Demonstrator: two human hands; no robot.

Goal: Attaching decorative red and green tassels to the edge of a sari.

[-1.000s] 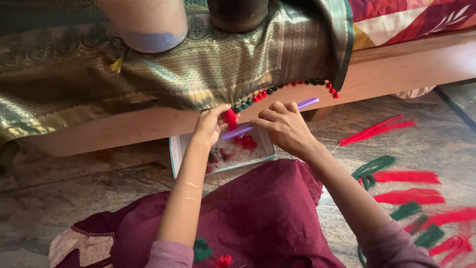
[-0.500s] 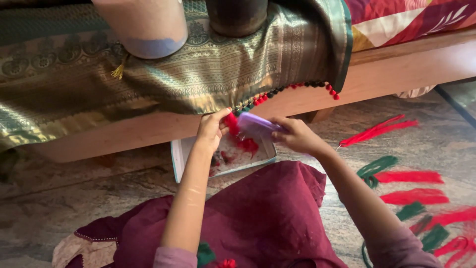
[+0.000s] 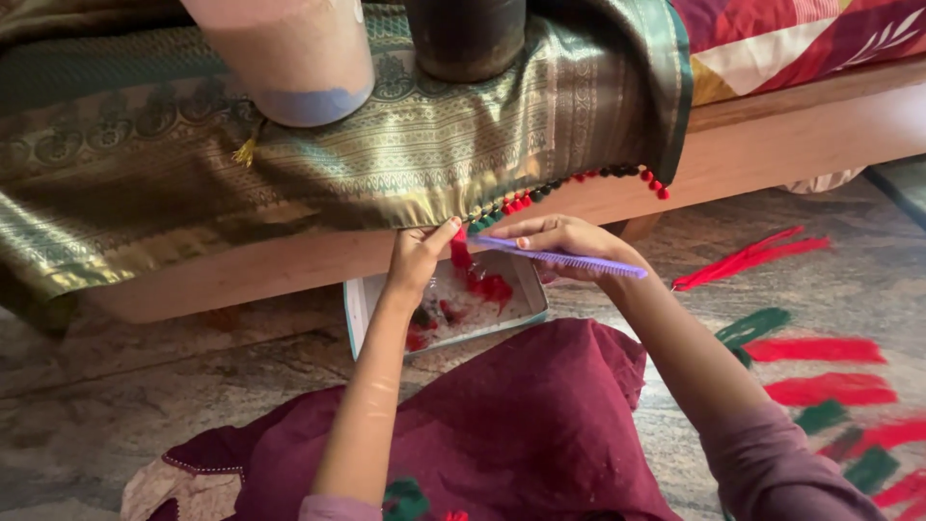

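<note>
Green-gold silk cloth (image 3: 289, 183) lies draped over the wooden bed frame (image 3: 772, 145), its hem trimmed with red and dark tassel beads (image 3: 540, 193); on it, at the far left, stands a pale cylinder with a blue base (image 3: 289, 58), and beside that a dark round vessel (image 3: 466, 39); your left hand (image 3: 420, 259) reaches up to the hem, thumb and fingers pressed together in a pinching grip on a red tassel (image 3: 461, 253) that hangs there; just under it, on the stone floor, sits a shallow white tray (image 3: 359, 309) with red scraps of thread inside; your right hand (image 3: 564, 243) is closed around a purple comb (image 3: 569, 259), held almost level with its near end touching the tassel; your maroon skirt (image 3: 502, 425) spreads below both arms; on the floor at the far right lie bundles of red thread (image 3: 815, 349) and green thread (image 3: 754, 326), well apart from the tray.
</note>
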